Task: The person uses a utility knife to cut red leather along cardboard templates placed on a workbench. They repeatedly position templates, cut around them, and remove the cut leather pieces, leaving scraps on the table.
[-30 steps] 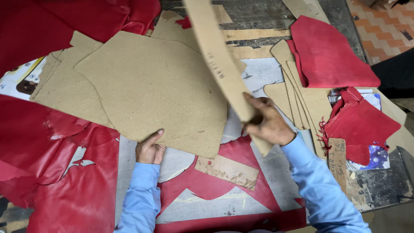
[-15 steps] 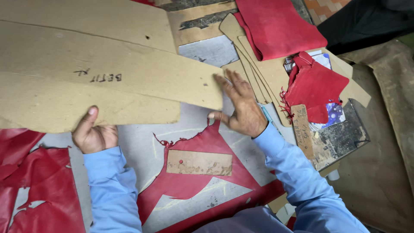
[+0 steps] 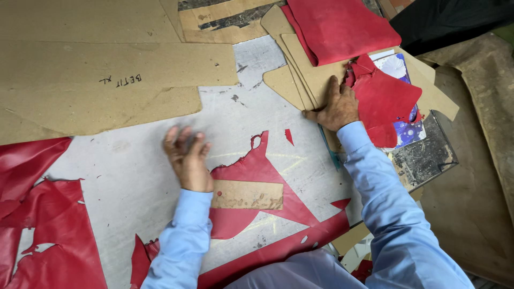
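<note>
Nearest me, a red leather offcut (image 3: 257,176) lies flat on the grey cutting table (image 3: 128,182), with a small cardboard strip (image 3: 247,195) resting on it. My left hand (image 3: 187,158), blurred, fingers spread and holding nothing, hovers at the offcut's left edge. My right hand (image 3: 338,107) presses open-palmed on a stack of cardboard patterns (image 3: 302,75) to the right, thumb at its near edge, gripping nothing. I judge flat, even pressure keeps the stack from sliding. Farther left lies a large cardboard pattern (image 3: 107,80); farther right, folded red leather (image 3: 342,27). Bare table lies open between my hands.
</note>
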